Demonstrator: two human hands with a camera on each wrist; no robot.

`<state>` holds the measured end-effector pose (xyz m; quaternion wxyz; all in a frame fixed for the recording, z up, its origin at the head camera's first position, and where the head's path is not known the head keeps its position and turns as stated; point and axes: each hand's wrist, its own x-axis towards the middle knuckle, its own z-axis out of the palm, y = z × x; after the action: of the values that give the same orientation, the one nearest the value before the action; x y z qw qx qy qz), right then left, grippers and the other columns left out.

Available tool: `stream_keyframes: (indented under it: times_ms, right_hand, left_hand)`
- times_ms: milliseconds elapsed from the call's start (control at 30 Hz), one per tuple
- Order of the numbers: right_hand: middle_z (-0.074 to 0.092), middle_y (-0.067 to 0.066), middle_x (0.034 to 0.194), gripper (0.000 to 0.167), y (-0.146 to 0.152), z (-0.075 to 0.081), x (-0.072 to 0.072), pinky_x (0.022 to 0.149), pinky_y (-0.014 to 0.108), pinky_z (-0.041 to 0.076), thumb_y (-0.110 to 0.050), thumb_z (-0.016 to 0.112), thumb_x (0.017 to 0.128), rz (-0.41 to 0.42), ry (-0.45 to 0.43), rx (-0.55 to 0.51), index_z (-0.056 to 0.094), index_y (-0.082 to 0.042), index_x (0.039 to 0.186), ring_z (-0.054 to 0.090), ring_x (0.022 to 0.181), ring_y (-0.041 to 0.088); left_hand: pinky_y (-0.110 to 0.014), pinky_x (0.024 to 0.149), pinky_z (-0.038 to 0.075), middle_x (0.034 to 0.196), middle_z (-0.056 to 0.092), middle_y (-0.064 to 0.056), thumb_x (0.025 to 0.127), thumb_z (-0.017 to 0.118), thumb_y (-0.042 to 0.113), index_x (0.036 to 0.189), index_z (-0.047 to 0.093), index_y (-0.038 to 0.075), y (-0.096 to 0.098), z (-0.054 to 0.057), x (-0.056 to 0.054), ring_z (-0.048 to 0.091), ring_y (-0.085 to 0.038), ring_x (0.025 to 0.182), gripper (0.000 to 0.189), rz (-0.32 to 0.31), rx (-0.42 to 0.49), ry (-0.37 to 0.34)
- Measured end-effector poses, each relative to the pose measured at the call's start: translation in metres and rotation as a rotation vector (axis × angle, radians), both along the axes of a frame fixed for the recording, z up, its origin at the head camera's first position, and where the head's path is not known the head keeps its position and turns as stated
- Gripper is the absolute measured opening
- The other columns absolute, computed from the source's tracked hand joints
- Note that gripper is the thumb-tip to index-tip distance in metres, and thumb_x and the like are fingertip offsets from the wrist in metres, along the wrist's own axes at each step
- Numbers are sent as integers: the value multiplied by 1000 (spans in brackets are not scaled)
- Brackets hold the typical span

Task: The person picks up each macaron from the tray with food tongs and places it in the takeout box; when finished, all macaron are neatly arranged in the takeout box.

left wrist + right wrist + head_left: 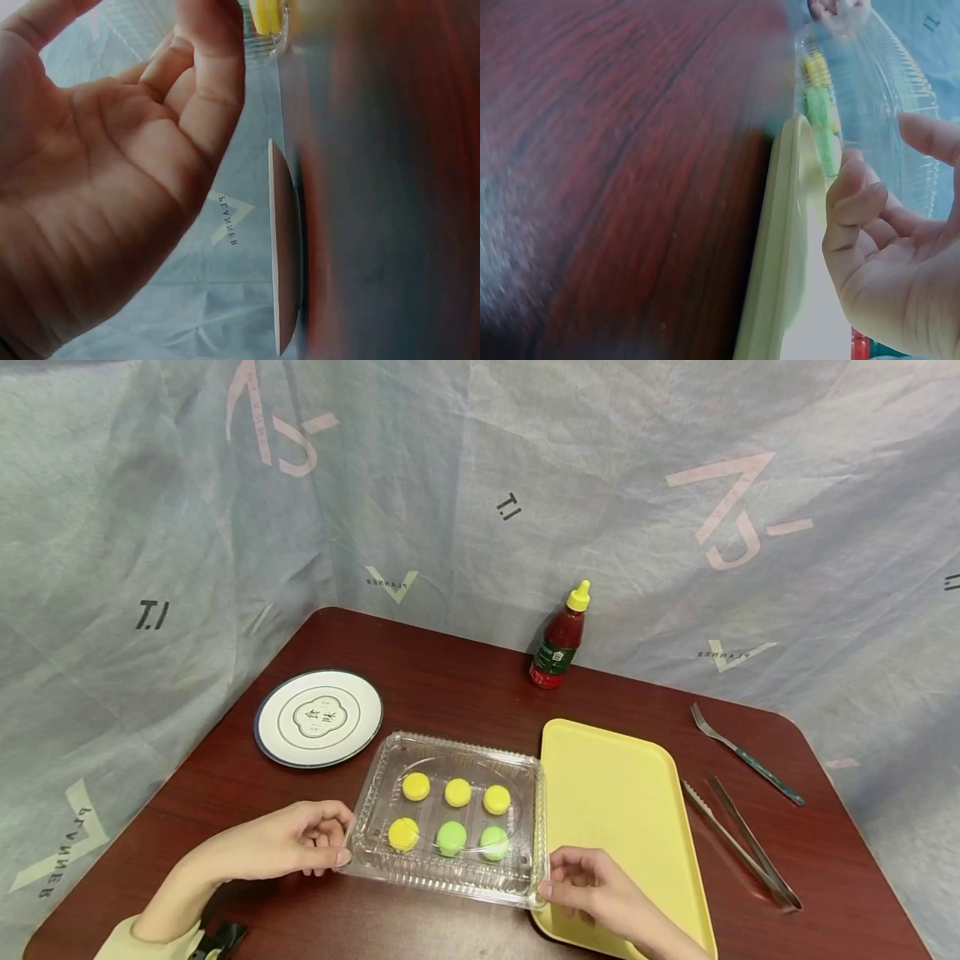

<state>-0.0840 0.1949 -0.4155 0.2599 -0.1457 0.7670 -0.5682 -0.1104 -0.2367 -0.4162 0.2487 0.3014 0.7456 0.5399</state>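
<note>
A clear plastic food box [442, 870] with a ribbed rim is at the front middle of the table in the head view. Inside it, several yellow macarons [457, 792] and two green macarons [452, 838] sit in two rows. My left hand [288, 845] pinches the box's front left edge between thumb and curled fingers. At the front right corner my right hand [600, 893] pinches the rim, above the yellow tray [618, 810]. The box's right side overlaps the tray's left edge. In the right wrist view, the macarons [821, 112] show through the box wall beyond the fingers.
A white plate [348, 693] with a blue rim lies back left. The red sauce bottle [562, 639] with a yellow cap stands at the back. Right of the tray are metal tongs [750, 852] and a fork [742, 756]. Grey printed cloth [450, 485] hangs behind the table.
</note>
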Motion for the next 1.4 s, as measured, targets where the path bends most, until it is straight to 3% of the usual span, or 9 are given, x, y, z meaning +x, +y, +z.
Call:
stream_keyframes:
  times_ms: [133,233,333,500,633,800,1400]
  right_hand:
    - [49,18,61,25,-1,-1,1,44,19,35,-13,62,97,48,-26,-53,58,9,86,45,53,5]
    - [43,33,65,28,-2,-2,1,45,18,36,-13,60,98,76,-43,-80,57,11,83,44,53,4]
    - [44,37,68,30,-2,-3,1,46,17,38,-13,58,99,100,-62,-105,58,13,83,46,53,4]
    - [60,16,67,33,-2,-4,2,49,16,39,-13,56,100,115,-102,-144,58,16,85,49,55,3]
    - [64,1,74,35,-2,-4,2,50,16,39,-13,55,101,115,-146,-168,56,20,88,51,57,4]
    - [64,2,74,35,-2,-5,2,50,16,39,-12,54,101,118,-165,-190,55,21,89,50,57,4]
    - [63,3,74,33,-1,-6,2,51,16,40,-10,57,99,112,-177,-199,54,21,89,52,58,5]
  left_hand:
    - [-30,54,53,76,68,-10,102,55,13,96,59,4,2,-2,-1,62,-14,62,11,-74,12,-46]
    - [-29,52,53,73,68,-13,104,51,14,91,60,5,3,-3,0,61,-13,58,19,-107,15,-74]
    - [-29,52,52,72,68,-14,105,49,14,89,60,5,3,-3,1,60,-14,56,21,-117,20,-91]
    - [-29,51,52,71,66,-20,105,48,12,89,59,3,3,-4,2,59,-21,53,22,-134,50,-109]
    - [-28,51,52,71,65,-24,105,48,10,88,58,0,3,-5,3,58,-15,54,22,-130,80,-134]
    - [-23,51,50,71,62,-29,104,50,9,87,58,-3,4,-5,4,56,-5,57,22,-116,116,-184]
    - [-18,52,48,71,57,-35,101,53,8,85,55,-9,7,-6,6,55,-6,57,24,-81,164,-247]
